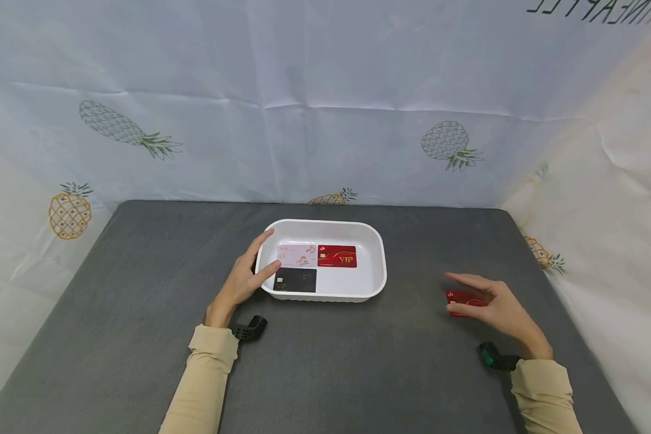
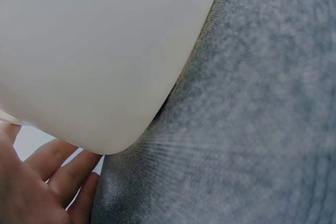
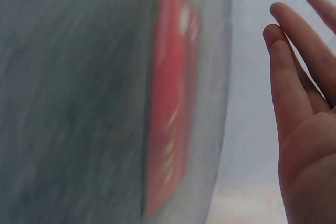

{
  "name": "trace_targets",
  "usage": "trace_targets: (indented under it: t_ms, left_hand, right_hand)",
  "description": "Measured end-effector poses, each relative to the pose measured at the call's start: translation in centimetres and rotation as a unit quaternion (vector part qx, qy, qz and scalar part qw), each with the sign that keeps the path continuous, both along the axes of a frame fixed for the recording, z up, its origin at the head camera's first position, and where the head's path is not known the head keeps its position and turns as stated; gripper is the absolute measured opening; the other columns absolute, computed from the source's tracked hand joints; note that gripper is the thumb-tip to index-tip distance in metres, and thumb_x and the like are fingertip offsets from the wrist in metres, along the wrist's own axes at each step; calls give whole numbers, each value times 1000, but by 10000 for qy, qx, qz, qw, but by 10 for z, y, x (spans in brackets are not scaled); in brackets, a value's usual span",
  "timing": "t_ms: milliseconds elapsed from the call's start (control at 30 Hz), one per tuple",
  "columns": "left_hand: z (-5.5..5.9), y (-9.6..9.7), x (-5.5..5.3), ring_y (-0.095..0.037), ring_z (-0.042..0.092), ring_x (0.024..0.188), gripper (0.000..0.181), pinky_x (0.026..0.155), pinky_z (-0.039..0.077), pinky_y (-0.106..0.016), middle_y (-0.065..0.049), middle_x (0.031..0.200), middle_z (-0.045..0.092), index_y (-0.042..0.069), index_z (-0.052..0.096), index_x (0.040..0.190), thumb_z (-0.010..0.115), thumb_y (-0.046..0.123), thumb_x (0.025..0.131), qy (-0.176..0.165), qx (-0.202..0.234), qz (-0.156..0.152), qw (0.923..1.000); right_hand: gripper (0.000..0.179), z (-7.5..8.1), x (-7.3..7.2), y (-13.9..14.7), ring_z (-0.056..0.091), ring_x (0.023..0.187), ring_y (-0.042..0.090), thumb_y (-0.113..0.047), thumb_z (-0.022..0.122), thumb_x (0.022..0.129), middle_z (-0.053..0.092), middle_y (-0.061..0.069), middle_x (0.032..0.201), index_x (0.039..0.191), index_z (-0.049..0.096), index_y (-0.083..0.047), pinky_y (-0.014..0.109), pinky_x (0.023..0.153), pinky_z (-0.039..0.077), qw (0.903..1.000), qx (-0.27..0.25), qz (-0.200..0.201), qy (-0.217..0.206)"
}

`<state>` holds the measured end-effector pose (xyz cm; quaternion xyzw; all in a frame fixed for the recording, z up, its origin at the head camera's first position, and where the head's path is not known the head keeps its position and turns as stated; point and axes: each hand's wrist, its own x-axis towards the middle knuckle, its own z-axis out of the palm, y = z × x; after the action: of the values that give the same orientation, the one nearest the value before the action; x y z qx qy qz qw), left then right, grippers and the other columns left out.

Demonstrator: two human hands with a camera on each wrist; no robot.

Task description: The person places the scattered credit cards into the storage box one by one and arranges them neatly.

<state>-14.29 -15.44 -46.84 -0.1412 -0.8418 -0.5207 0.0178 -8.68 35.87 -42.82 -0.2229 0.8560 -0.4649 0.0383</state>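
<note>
A white tray stands on the dark table. In it lie a pink VIP card, a red VIP card and a black VIP card. My left hand holds the tray's left end, thumb over the rim; in the left wrist view several fingers lie along the outer wall. Another red card lies to the right, partly hidden beneath my right hand, whose fingers and thumb are spread above it. The right wrist view shows that red card blurred, apart from the straight fingers.
The grey-black tabletop extends around the tray to both sides. Behind it hangs a pale curtain printed with pineapples. A black wrist device sits on the left wrist and another wrist device on the right.
</note>
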Motion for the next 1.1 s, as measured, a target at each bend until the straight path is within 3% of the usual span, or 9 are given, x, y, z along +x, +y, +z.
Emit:
trace_targets:
  t_ms: [133,300,533,833,967,1100]
  left_hand:
    - [1,0,0,-40,44,142,74,116,32,-65,-19,163,37,19,32,161,63,28,94,2,-3,-3,10000]
    - [0,1,0,-40,44,142,74,116,31,-66,-20,163,37,18,32,161,63,28,94,20,-2,-17,10000]
    - [-1,1,0,-41,46,140,74,115,33,-66,-21,161,39,18,32,161,64,28,95,39,5,-27,10000]
    - [-1,1,0,-42,47,139,74,114,34,-66,-22,161,39,17,32,161,63,28,95,58,12,-23,10000]
    - [-1,1,0,-41,42,144,74,117,30,-66,-20,163,36,18,32,161,63,28,94,49,11,-17,10000]
    - [0,0,1,-41,44,142,74,117,30,-66,-21,162,37,17,32,161,63,27,94,47,22,-10,10000]
  right_hand:
    - [61,-6,3,16,53,125,-14,1,81,83,59,-23,138,141,59,1,8,94,48,9994,340,-110,33]
    - [61,-13,3,33,49,126,-16,4,80,82,59,-24,138,139,58,5,4,98,43,9991,403,-19,104]
    - [63,-20,3,45,46,124,-21,7,81,79,53,-33,137,136,58,10,1,95,43,9983,498,133,261]
    - [60,-25,2,47,51,121,-19,13,81,73,58,-30,133,129,61,14,1,93,43,9965,430,229,678]
    - [61,-26,2,46,49,120,-19,11,85,69,59,-28,131,127,67,6,0,93,41,9935,608,103,958]
    - [63,-27,4,44,45,120,-19,7,88,67,61,-18,128,127,71,-5,0,92,39,9888,909,-129,1173]
